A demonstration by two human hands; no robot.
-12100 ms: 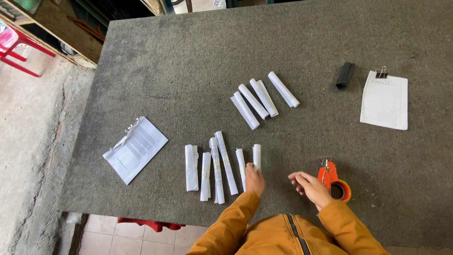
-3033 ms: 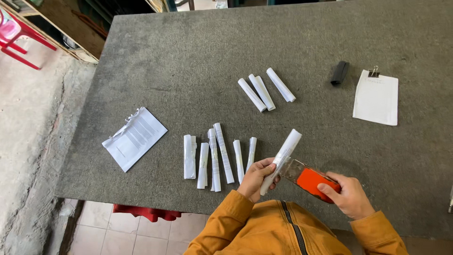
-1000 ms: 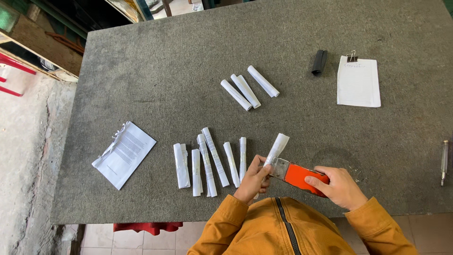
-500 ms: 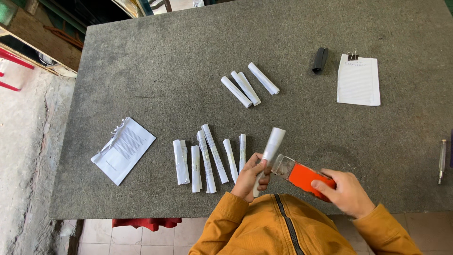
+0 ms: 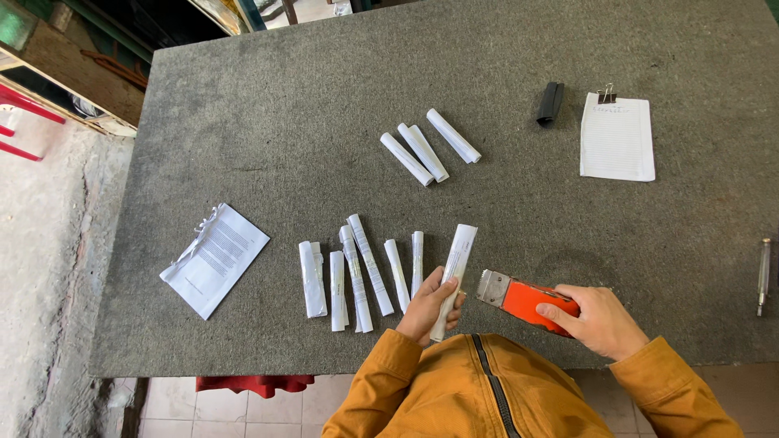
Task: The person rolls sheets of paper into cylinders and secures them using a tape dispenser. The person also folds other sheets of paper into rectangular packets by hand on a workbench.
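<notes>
the left hand (image 5: 430, 302) is closed around the lower part of a rolled white paper tube (image 5: 455, 272), which stands tilted with its top end toward 12 o'clock, just above the near edge of the grey bench (image 5: 324, 97). the right hand (image 5: 596, 318) is clamped on the rear of an orange stapler (image 5: 527, 298), whose metal nose points toward 9 o'clock at the tube (close to it, though whether it touches cannot be told). the two hands are apart, with the stapler between them.

at 9 o'clock from the held tube, a row of finished paper rolls (image 5: 357, 272) lies side by side on the bench, some touching, all pointing roughly to 12 o'clock. toward 12 o'clock, well apart from the hands, three more rolls (image 5: 428, 150) lie slanted together. a flat sheaf of printed sheets (image 5: 215, 258) lies near the 9 o'clock edge. toward 1 o'clock sit a small black cylinder (image 5: 549, 103) and, just beside it, a white notepad (image 5: 617, 138) with a binder clip on its top. a thin metal tool (image 5: 763, 276) lies at the 3 o'clock edge. orange jacket sleeves (image 5: 389, 389) cover both arms.
</notes>
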